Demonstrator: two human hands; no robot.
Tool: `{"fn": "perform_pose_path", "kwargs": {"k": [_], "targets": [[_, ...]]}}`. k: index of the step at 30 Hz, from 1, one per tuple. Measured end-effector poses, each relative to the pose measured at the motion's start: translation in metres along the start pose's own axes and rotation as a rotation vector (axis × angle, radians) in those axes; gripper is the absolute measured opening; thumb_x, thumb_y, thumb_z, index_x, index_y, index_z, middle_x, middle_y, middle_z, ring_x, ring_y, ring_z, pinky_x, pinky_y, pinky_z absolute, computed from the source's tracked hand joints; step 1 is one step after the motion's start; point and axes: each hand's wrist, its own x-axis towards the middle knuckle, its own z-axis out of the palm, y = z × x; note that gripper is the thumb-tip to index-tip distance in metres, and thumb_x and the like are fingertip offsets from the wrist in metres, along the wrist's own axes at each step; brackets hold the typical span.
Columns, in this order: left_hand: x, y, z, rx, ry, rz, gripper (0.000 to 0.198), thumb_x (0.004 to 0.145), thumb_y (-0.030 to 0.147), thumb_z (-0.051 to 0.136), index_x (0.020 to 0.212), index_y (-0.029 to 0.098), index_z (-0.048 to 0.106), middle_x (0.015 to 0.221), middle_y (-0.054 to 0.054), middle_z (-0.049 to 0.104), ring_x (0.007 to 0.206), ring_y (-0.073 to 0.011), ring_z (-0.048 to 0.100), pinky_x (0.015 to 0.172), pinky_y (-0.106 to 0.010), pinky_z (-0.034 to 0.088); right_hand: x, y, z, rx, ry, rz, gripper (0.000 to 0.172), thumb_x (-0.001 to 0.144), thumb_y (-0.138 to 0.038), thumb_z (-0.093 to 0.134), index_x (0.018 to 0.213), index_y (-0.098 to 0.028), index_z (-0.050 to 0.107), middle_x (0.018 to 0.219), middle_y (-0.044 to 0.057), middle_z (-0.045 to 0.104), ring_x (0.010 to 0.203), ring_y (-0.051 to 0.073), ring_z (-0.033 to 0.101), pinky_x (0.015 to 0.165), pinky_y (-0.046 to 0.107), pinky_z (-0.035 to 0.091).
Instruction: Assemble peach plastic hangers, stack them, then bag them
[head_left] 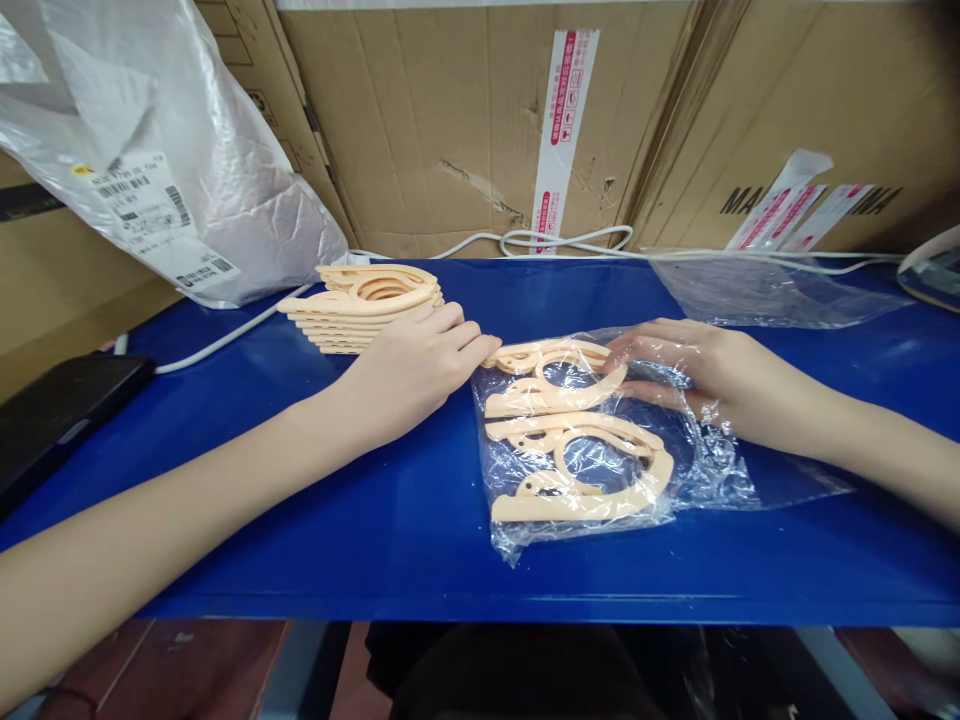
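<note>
A clear plastic bag (517, 535) lies flat on the table with beige folding hangers in it: an upper hanger (555, 400) and a lower hanger (637, 500), their curved ends to the right. My left hand (420, 365) is closed at the bag's upper left corner, fingertips pinching the film by the upper hanger's end. From the right, my right hand (694, 370) reaches in under the film. Its fingers are closed around the curved end of the upper hanger. Behind my left hand sits a stack of beige folding hangers (337, 315), partly covered by that hand.
On the blue table (360, 560) another clear bag (772, 290) lies at the back right. A black phone-like object (75, 410) is at the left edge. A white cable (465, 240) runs along the back, before cardboard boxes (420, 120). A filled white parcel bag (247, 200) stands back left.
</note>
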Motion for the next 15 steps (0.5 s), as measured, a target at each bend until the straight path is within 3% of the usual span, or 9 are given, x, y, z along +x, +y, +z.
{"fn": "perform_pose_path", "kwargs": {"k": [15], "targets": [[-0.0004,0.0015,-0.0006,0.006,0.017,0.010,0.037,0.099,0.011,0.032,0.113,0.010,0.066,0.089,-0.010,0.069,0.085,-0.0250,0.059,0.072,-0.035,0.045,0.0012,-0.0036,0.0032,0.064,0.004,0.033,0.023,0.098,-0.039,0.045,0.109,-0.024,0.059,0.117,0.007,0.065,0.111,0.023,0.060,0.089,0.041,0.051]]}}
